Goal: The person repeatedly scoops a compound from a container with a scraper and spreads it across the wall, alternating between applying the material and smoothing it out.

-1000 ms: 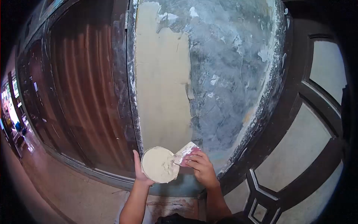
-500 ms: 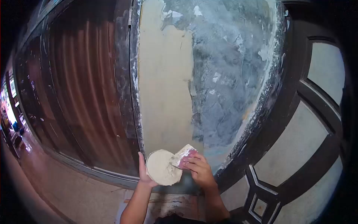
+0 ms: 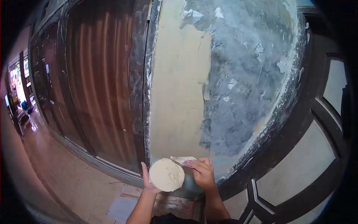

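My left hand (image 3: 148,183) is closed round a round tub (image 3: 150,174), thumb up along its left side. Cream-coloured putty (image 3: 162,173) fills it, smooth on the left and churned up on the right. In the fingers of my right hand (image 3: 203,174) is a flat putty scraper (image 3: 182,160) with a pinkish grip end. Its blade, smeared with putty, reaches over the tub's upper right rim, turned nearly edge-on to me. Just beyond both hands stands a wall panel with a coated cream strip (image 3: 179,93) and a bare grey-blue area (image 3: 246,86) to the right.
To the left are dark-framed glass panels with a brown curtain (image 3: 100,74) behind. A dark door with pale panels (image 3: 298,168) stands at the right. Beneath my hands, a pale sheet (image 3: 122,208) lies on the tiled floor (image 3: 80,179).
The scraper has come up out of the putty to the tub's upper rim and tilted flatter. My view has swung left, so the wall and hands sit further right and lower.
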`<state>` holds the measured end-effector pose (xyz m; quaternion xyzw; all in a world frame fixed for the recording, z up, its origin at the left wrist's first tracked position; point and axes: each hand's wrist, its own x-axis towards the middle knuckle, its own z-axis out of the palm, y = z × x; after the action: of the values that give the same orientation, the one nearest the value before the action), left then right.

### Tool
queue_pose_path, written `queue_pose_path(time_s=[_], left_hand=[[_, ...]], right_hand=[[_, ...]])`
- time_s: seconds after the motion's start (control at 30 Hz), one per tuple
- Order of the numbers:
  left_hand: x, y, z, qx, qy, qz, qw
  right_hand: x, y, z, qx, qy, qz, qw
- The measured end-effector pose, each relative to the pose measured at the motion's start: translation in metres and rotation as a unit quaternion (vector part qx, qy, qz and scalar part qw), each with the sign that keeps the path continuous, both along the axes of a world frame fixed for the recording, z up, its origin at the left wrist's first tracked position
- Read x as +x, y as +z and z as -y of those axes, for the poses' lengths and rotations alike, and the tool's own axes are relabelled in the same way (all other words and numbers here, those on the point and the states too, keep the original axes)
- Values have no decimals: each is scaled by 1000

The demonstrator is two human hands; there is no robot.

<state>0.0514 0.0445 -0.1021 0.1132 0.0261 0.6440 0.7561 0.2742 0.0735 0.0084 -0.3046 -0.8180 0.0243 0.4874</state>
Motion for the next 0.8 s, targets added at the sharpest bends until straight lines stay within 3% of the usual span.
queue_pose_path(time_s=[0.03,0.23,0.43,0.57,0.67,0.73,0.8], left_hand=[[0,-10,3,-1,20,-43,999],[-17,-25,35,-39,97,3,995],[-46,-38,41,-62,182,-24,981],[-65,-39,40,-39,173,-38,983],[-81,-39,40,-32,165,-25,985],[-89,-37,43,-33,183,-36,982],[-92,-36,47,-35,214,-54,975]], right_hand=[[0,-7,-6,-3,6,3,1000],[-15,-23,-73,-28,-44,-5,999],[-54,-36,-120,-26,-44,9,999],[-61,-29,-139,-2,-106,2,994],[-56,-14,-129,4,-60,-44,997],[-65,-25,-127,-37,-67,-30,997],[-72,-31,-126,-18,-104,66,992]])
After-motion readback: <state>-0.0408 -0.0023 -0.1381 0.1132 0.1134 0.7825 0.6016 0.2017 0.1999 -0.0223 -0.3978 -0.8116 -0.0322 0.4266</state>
